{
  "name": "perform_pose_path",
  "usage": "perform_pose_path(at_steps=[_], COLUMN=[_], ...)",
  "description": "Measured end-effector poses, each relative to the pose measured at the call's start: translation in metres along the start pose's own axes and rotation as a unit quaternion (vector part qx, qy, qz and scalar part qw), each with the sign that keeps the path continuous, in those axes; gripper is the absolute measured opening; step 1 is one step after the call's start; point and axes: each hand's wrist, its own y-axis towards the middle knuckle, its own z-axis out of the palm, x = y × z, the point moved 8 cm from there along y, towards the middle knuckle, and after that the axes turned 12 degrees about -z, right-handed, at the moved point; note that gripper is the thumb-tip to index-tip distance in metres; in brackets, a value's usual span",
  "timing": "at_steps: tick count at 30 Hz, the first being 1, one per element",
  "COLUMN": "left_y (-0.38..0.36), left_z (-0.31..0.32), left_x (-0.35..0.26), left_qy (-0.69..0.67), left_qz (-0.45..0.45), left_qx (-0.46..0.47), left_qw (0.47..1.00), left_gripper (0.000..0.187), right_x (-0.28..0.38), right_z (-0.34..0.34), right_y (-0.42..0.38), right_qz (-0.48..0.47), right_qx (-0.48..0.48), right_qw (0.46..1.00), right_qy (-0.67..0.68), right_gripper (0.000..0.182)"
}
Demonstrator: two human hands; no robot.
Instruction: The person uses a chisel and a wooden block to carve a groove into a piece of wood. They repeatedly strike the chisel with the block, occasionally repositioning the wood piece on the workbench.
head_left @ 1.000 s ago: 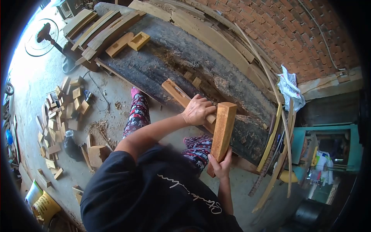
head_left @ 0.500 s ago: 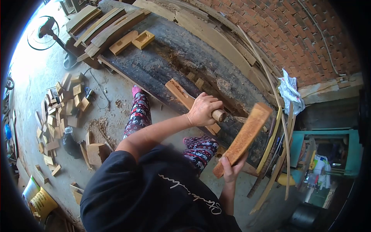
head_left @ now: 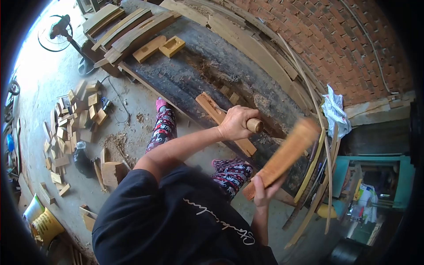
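My left hand point(head_left: 237, 123) is wrapped around a chisel, its round wooden handle end point(head_left: 255, 126) sticking out to the right. The chisel's blade points left toward a slot cut in a narrow wooden piece point(head_left: 244, 145) lying on the dark bench. My hand hides most of the blade and the middle of that piece. In my right hand point(head_left: 266, 192) is a flat wooden mallet point(head_left: 285, 154), gripped near its lower end. Its upper end is blurred and stands apart from the chisel handle.
Wood shavings and small blocks lie on the worn bench point(head_left: 176, 88). Two cut pieces, one a hollowed block point(head_left: 172, 46), sit farther left beside stacked boards point(head_left: 141, 33). Offcuts point(head_left: 66, 128) cover the floor at left. Long strips point(head_left: 327, 176) lean at right, near a white bag point(head_left: 334, 110).
The view has shifted slightly, so the bench appears lower and to the right. The mallet's upper end has swung a little and is now blurred. Both grips are unchanged.
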Motion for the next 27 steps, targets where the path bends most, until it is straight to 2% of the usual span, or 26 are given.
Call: perform_pose_path(at_steps=[1,2,4,5,6,7,8,10,11,12,14,15,16,18,19,20,22,24,26,27], left_y=[-0.001,-0.002,-0.003,-0.004,-0.003,-0.004,-0.007,-0.004,-0.007,-0.009,-0.011,-0.011,-0.010,-0.009,-0.006,-0.011,-0.014,-0.016,-0.014,-0.016], left_z=[0.001,0.002,0.003,0.004,0.005,0.005,0.007,0.009,0.013,0.014,0.020,0.021,0.019,0.012,0.017,0.024,0.023,0.022,0.021,0.020], left_x=[0.001,0.001,0.001,0.002,0.002,0.001,-0.001,0.002,0.007,0.007,0.010,0.010,0.007,0.003,0.020,0.027,0.025,0.023,0.020,0.015], left_qy=[-0.002,0.002,0.006,0.006,0.006,0.006,0.022,0.038,0.045,0.052,0.057,0.064,0.065,0.099,0.132,0.124,0.115,0.115,0.116,0.123], left_qz=[0.000,0.003,0.007,0.007,0.007,0.010,0.016,0.031,0.024,0.020,0.020,0.021,0.024,0.020,0.014,0.042,0.058,0.056,0.062,0.081], left_qx=[0.002,0.006,0.010,0.012,0.013,0.012,0.013,0.009,0.024,0.038,0.048,0.054,0.053,0.031,0.045,0.037,0.041,0.050,0.052,0.044], left_qw=[1.000,1.000,1.000,1.000,1.000,1.000,1.000,0.999,0.998,0.998,0.997,0.996,0.996,0.994,0.990,0.991,0.991,0.991,0.990,0.988], left_gripper=[0.022,0.023,0.024,0.024,0.025,0.025,0.025,0.026,0.026,0.026,0.025,0.025,0.025,0.025,0.025,0.024,0.024,0.024,0.023,0.023], right_x=[0.009,0.022,0.012,-0.031,-0.044,-0.038,-0.029,-0.009,0.007,0.005,0.021,-0.008,-0.020,-0.054,-0.048,-0.040,-0.013,-0.009,0.013,0.014], right_z=[-0.002,0.003,0.011,0.011,0.025,0.024,0.024,0.012,0.005,0.006,0.010,0.010,0.011,0.022,0.021,0.023,0.008,0.000,0.006,0.006], right_y=[-0.001,0.003,0.000,-0.021,-0.027,-0.019,-0.019,-0.011,-0.008,-0.009,0.000,-0.011,-0.017,-0.021,-0.022,-0.016,-0.012,-0.015,-0.005,-0.007], right_qz=[-0.028,-0.102,-0.141,-0.041,0.059,0.036,0.036,0.003,-0.034,0.003,-0.114,-0.120,-0.140,0.037,0.040,0.033,0.027,-0.009,-0.169,-0.171], right_qx=[-0.047,-0.019,0.104,0.116,0.128,0.149,0.147,0.038,-0.039,-0.021,-0.087,0.025,0.122,0.143,0.123,0.126,0.019,-0.016,0.063,0.064], right_qw=[0.996,0.984,0.983,0.992,0.990,0.982,0.982,0.998,0.998,0.999,0.984,0.983,0.982,0.984,0.988,0.988,0.999,0.998,0.983,0.983], right_qy=[0.068,0.144,0.049,0.018,-0.013,-0.112,-0.112,-0.053,-0.023,0.032,0.107,0.138,-0.029,-0.104,-0.084,-0.082,-0.017,0.068,0.031,0.031], right_gripper=[0.077,0.066,0.057,0.057,0.057,0.065,0.065,0.068,0.058,0.046,0.040,0.048,0.047,0.049,0.059,0.059,0.066,0.079,0.086,0.086])
